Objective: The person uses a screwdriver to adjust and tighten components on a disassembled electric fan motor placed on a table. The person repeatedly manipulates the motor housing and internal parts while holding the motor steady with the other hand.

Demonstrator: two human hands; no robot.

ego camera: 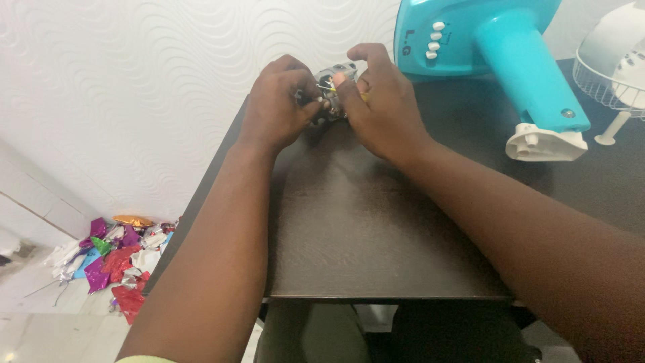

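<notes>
1. A white wall (134, 87) with a raised wavy pattern fills the far side, just behind the table.
2. The dark brown table (356, 228) runs from the near edge to the wall; its middle is bare.
3. A teal fan base (470, 33) with 4 white buttons lies tipped over at the far right, its teal stem (531, 81) slanting down to a white end fitting (547, 142) that rests on the table, well apart from the hands.
4. A white wire fan guard (605, 84) sits at the right edge, with a white peg (615, 128) just below it.
5. A heap of crumpled foil wrappers (114, 259), purple, red, silver and gold, lies on the floor left of the table.
6. The left hand (279, 101) and right hand (379, 101) meet at the far table edge, fingers of both curled tight around a small grey metal part (334, 84) with thin yellow wires, held between them just above the tabletop. The fingers hide most of it.
</notes>
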